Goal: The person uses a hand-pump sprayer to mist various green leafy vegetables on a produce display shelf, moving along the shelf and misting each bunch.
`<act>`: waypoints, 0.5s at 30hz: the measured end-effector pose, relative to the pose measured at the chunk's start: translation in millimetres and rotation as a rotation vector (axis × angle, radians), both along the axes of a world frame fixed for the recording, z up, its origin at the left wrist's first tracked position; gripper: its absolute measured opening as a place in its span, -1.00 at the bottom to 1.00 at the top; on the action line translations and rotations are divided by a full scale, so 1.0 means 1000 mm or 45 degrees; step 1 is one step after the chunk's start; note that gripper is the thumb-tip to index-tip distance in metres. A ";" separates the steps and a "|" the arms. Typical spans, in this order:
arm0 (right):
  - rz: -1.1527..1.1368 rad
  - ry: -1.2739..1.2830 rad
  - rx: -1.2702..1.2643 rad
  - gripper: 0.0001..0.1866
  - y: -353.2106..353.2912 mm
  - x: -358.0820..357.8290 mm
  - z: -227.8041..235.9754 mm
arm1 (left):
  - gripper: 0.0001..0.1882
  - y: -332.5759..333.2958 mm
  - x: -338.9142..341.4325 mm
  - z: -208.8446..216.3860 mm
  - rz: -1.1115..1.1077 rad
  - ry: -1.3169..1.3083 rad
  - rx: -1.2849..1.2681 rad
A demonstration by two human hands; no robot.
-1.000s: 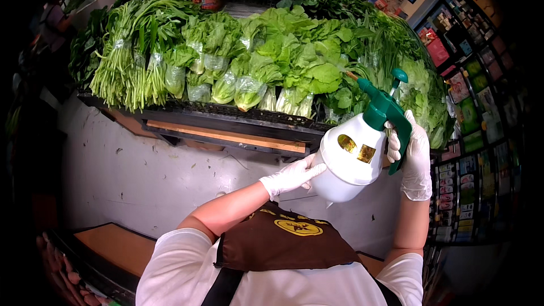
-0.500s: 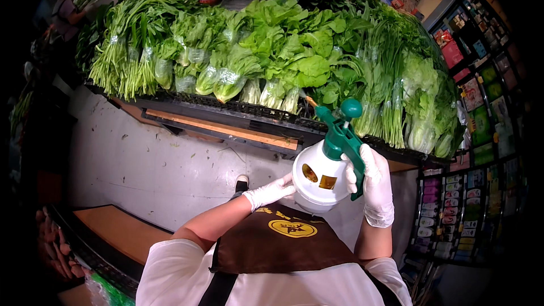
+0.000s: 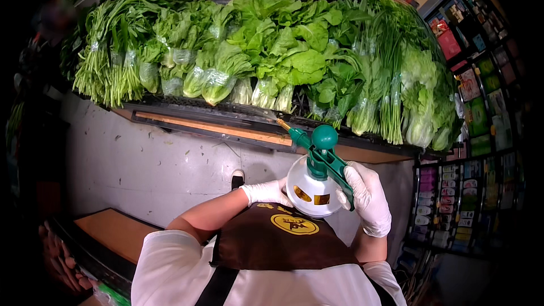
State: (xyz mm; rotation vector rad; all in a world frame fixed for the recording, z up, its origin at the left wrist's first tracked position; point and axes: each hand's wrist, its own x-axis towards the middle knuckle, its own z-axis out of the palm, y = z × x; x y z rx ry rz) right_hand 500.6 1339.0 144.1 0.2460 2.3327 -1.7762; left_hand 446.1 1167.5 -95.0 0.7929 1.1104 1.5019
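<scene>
A white spray bottle (image 3: 300, 173) with a green pump top, a round green knob and a brass nozzle is held in front of my chest, the nozzle toward the vegetables. My gloved right hand (image 3: 367, 195) wraps round its green handle. With its glove against the bottle's left side, my left hand (image 3: 268, 194) supports the body; its fingertips go out of sight behind the bottle. Beyond the nozzle lie leafy greens (image 3: 300, 51) in a row. Several bunches, such as the plastic-wrapped lettuce (image 3: 218, 82), have their stems toward me.
The greens lie on a dark display stand (image 3: 226, 119) with a wooden front strip. Shelves of packaged goods (image 3: 450, 201) stand at the right. A low brown-topped stand (image 3: 110, 226) is at the lower left. Grey floor (image 3: 147, 164) with leaf scraps lies between.
The spray bottle has come lower and closer to my apron, shifting a little left, with both hands still on it. The view has shifted slightly, and a faint mist shows near the nozzle.
</scene>
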 end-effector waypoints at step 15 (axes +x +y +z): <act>-0.432 0.193 -0.086 -0.51 0.007 -0.019 0.015 | -0.53 -0.017 -0.098 0.039 0.784 0.895 -0.302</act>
